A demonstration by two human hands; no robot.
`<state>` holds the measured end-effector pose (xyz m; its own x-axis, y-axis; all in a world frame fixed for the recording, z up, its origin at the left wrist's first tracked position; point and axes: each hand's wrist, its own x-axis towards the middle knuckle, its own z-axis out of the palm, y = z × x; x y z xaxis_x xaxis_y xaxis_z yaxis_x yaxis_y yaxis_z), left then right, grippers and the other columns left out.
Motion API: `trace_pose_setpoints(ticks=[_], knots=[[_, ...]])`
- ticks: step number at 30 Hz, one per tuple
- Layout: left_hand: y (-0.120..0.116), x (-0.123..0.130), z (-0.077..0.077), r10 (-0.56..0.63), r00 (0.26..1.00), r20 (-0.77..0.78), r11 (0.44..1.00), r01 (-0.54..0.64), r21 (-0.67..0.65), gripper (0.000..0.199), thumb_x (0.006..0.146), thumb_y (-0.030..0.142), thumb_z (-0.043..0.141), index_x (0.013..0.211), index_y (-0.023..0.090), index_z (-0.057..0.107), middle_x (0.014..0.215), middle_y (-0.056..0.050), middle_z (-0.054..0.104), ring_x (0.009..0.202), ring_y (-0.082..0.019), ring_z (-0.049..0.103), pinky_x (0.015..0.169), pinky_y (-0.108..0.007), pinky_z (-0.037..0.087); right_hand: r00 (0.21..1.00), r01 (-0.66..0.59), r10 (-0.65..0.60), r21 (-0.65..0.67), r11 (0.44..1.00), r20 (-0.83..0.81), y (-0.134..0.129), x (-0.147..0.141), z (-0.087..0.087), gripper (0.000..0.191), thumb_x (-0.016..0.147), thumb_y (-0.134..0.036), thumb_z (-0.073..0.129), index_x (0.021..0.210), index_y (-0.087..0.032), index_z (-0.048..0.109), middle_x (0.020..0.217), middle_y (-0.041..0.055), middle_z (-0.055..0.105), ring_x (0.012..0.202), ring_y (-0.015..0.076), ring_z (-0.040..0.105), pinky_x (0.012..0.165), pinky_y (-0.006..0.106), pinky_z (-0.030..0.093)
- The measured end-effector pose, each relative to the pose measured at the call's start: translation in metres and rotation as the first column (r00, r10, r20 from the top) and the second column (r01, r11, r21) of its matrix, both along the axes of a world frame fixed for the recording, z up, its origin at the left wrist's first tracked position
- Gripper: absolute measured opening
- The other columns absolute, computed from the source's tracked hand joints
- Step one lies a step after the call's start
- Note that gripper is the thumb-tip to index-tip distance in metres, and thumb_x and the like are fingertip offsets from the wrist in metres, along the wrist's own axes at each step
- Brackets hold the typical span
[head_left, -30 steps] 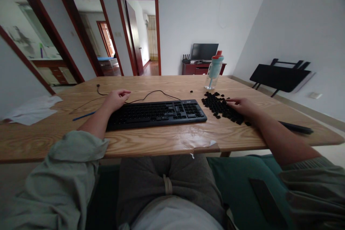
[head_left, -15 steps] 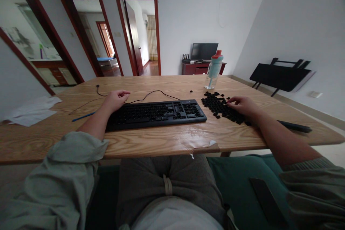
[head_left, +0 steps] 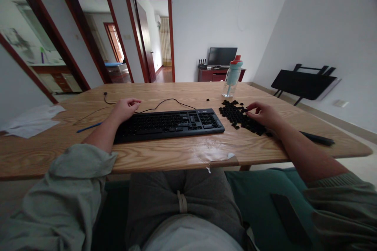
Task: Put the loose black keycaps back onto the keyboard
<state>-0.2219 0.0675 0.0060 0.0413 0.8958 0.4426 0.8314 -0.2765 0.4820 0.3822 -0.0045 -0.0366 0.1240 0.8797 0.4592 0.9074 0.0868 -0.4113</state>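
Observation:
A black keyboard [head_left: 169, 125] lies on the wooden table, with many of its keycaps off and a few still in place. Over its upper left corner rests my left hand [head_left: 127, 109], fingers curled and tips together; whatever they may hold is too small to make out. A spread of loose black keycaps [head_left: 235, 113] lies to the right of the keyboard. At the right side of that pile, my right hand [head_left: 262, 114] pinches a dark keycap [head_left: 245, 111] between thumb and fingertips. Its palm and wrist cover part of the pile.
A water bottle [head_left: 232, 78] stands behind the keycaps, and one stray keycap [head_left: 207, 99] lies left of it. A blue thin tool [head_left: 88, 127] and white paper [head_left: 33, 121] are at the left. A long black object [head_left: 316, 138] lies beyond my right forearm. The keyboard's cable [head_left: 169, 100] loops behind it.
My right hand has lifted slightly from the pile, and a dark keycap now shows at its fingertips. My left hand stays in nearly the same place; the view has shifted a little.

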Motion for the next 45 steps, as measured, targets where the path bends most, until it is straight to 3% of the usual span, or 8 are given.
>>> trace_pose_setpoints(ticks=[11,16,20,26,32,37,42,45], knots=[[-0.003,0.003,0.002,0.003,1.0,0.006,1.0,-0.003,0.008,0.045,0.078,0.045,0.055,0.105,0.015,0.076,0.069,-0.004,0.064,0.061,-0.017,0.052,0.06,-0.028,0.04,0.998,0.0,0.0,-0.005,1.0,0.059,-0.002,-0.002,0.002,0.034,0.076,-0.048,0.062,0.097,-0.023,0.07,0.064,0.0015,0.06,0.058,0.0186,0.055,0.057,0.031,0.04],[-0.003,0.002,0.002,0.006,1.0,-0.001,1.0,-0.006,0.007,0.045,0.079,0.045,0.055,0.105,0.015,0.076,0.069,-0.004,0.064,0.061,-0.017,0.052,0.06,-0.028,0.041,0.995,0.066,-0.064,-0.023,0.998,0.081,0.002,0.001,0.002,0.032,0.078,-0.046,0.061,0.098,-0.024,0.071,0.086,0.0059,0.073,0.069,0.0218,0.062,0.065,0.034,0.046],[-0.002,0.001,0.001,0.001,1.0,-0.007,1.0,0.0,0.009,0.045,0.078,0.045,0.055,0.104,0.015,0.076,0.069,-0.004,0.065,0.06,-0.017,0.052,0.06,-0.028,0.04,0.981,0.165,-0.155,-0.086,0.982,0.118,0.004,0.006,0.002,0.031,0.082,-0.045,0.057,0.094,-0.022,0.074,0.088,0.0094,0.075,0.076,0.0256,0.067,0.069,0.035,0.049],[0.001,-0.001,-0.001,-0.016,1.0,-0.009,1.0,0.016,0.01,0.045,0.078,0.045,0.055,0.105,0.015,0.076,0.07,-0.004,0.065,0.062,-0.018,0.053,0.06,-0.029,0.04,0.976,0.174,-0.148,-0.157,0.972,0.162,0.002,0.006,0.004,0.035,0.088,-0.042,0.05,0.098,-0.019,0.076,0.093,0.013,0.076,0.083,0.0285,0.069,0.072,0.036,0.05],[-0.001,0.0,0.001,-0.009,1.0,-0.016,1.0,0.009,0.01,0.046,0.078,0.047,0.055,0.104,0.016,0.076,0.068,-0.004,0.063,0.061,-0.017,0.051,0.059,-0.029,0.039,0.969,0.213,-0.172,-0.244,0.946,0.176,0.006,0.015,0.001,0.032,0.087,-0.039,0.052,0.093,-0.018,0.076,0.087,0.0127,0.076,0.075,0.0268,0.069,0.066,0.035,0.049],[-0.007,0.003,0.006,0.012,1.0,-0.021,1.0,-0.011,0.01,0.045,0.078,0.046,0.054,0.103,0.015,0.077,0.067,-0.004,0.062,0.061,-0.018,0.051,0.06,-0.029,0.04,0.979,0.204,-0.205,-0.247,0.947,0.022,0.007,0.022,-0.001,0.027,0.083,-0.038,0.057,0.086,-0.018,0.075,0.084,0.0123,0.075,0.075,0.0271,0.068,0.07,0.037,0.049],[-0.006,0.002,0.004,0.001,1.0,-0.006,1.0,-0.001,0.013,0.048,0.077,0.047,0.053,0.103,0.014,0.076,0.067,-0.004,0.062,0.061,-0.018,0.052,0.059,-0.029,0.039,0.943,0.217,-0.215,-0.021,0.976,-0.252,0.004,0.022,0.005,0.031,0.083,-0.04,0.055,0.094,-0.017,0.074,0.091,0.0111,0.074,0.087,0.027,0.066,0.08,0.038,0.051],[-0.006,0.001,0.003,0.013,1.0,-0.005,1.0,-0.013,0.011,0.047,0.077,0.047,0.054,0.103,0.015,0.076,0.069,-0.004,0.064,0.063,-0.018,0.054,0.06,-0.029,0.041,0.886,0.197,-0.169,0.021,0.98,-0.431,0.006,0.027,0.006,0.035,0.084,-0.042,0.052,0.099,-0.018,0.071,0.094,0.0109,0.072,0.084,0.0253,0.064,0.075,0.037,0.052]])
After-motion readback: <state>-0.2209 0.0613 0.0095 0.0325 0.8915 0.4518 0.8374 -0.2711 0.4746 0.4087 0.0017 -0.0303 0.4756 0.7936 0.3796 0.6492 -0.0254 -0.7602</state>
